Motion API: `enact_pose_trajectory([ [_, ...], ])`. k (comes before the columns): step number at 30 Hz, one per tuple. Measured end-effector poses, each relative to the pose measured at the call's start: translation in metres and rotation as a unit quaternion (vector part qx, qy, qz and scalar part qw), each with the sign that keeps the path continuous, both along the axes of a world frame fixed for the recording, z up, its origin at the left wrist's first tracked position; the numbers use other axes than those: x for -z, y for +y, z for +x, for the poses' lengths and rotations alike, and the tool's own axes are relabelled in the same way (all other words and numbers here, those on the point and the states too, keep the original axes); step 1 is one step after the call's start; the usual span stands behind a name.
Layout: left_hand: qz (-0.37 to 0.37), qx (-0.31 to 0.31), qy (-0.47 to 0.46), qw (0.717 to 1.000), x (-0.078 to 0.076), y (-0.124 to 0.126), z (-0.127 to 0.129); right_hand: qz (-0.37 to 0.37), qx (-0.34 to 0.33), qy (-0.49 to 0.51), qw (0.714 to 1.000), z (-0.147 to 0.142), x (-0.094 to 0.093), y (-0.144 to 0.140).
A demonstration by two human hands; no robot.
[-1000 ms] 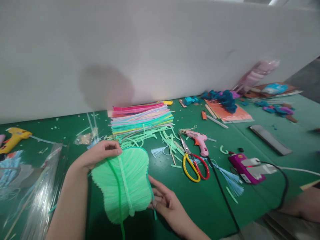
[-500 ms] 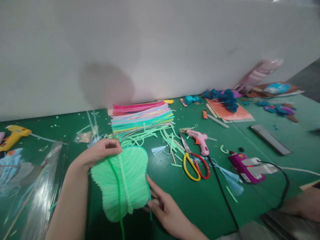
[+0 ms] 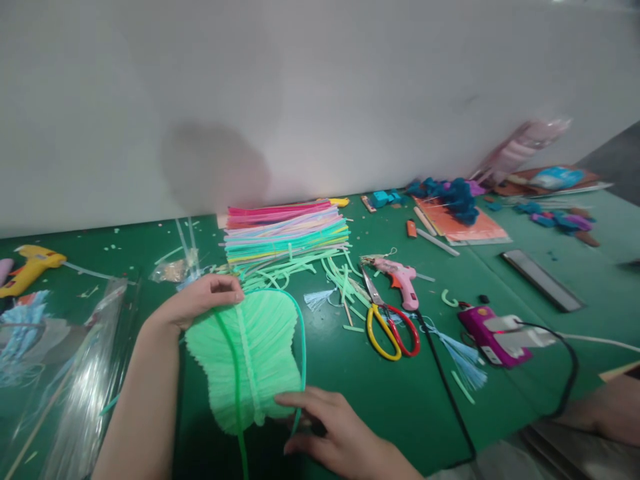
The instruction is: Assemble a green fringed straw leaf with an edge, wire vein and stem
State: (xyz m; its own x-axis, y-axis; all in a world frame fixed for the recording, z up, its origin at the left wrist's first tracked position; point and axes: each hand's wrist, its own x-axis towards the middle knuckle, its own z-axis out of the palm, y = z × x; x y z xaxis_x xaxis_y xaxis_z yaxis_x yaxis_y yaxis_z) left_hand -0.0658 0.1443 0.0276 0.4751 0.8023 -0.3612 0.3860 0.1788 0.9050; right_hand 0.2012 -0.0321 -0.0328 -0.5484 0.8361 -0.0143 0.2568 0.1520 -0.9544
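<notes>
My left hand (image 3: 213, 297) pinches the top of a mint-green leaf-shaped pipe-cleaner piece (image 3: 270, 347), holding it above the table. The piece has a raised rib down its middle. A darker green pipe cleaner (image 3: 237, 380) hangs down across its front and past its lower edge. Along the top right edge runs a teal pipe cleaner (image 3: 304, 340), which bows away from the side. My right hand (image 3: 333, 423) is at the lower right corner with thumb and index finger apart. Its index fingertip touches the piece, and the teal strip's lower end passes between finger and thumb.
Bundled coloured pipe cleaners (image 3: 285, 230) lie by the wall, with green offcuts (image 3: 345, 283) in front. Scissors (image 3: 387, 327), a pink glue gun (image 3: 400, 277) and a purple power strip (image 3: 493, 333) are to the right. A yellow glue gun (image 3: 35, 267) lies left. Another person's arm (image 3: 600, 410) shows far right.
My right hand's fingers have spread from their pinch at the lower right edge. The teal pipe cleaner now bows outward from that side. My left hand keeps its hold.
</notes>
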Motion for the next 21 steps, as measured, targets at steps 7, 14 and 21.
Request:
enact_pose_trajectory([
  [7, 0.039, -0.011, 0.023, 0.999, 0.002, 0.0, 0.005, 0.053, 0.0, -0.067, 0.996, 0.007, -0.005, 0.011],
  [14, 0.184, -0.054, 0.151, 0.97, 0.009, 0.006, 0.018, -0.028, 0.111, -0.101, 0.988, 0.02, -0.018, 0.019],
  [21, 0.215, -0.079, 0.226, 0.947, 0.01, 0.004, 0.011, -0.072, 0.101, -0.154, 0.98, 0.027, -0.018, 0.009],
])
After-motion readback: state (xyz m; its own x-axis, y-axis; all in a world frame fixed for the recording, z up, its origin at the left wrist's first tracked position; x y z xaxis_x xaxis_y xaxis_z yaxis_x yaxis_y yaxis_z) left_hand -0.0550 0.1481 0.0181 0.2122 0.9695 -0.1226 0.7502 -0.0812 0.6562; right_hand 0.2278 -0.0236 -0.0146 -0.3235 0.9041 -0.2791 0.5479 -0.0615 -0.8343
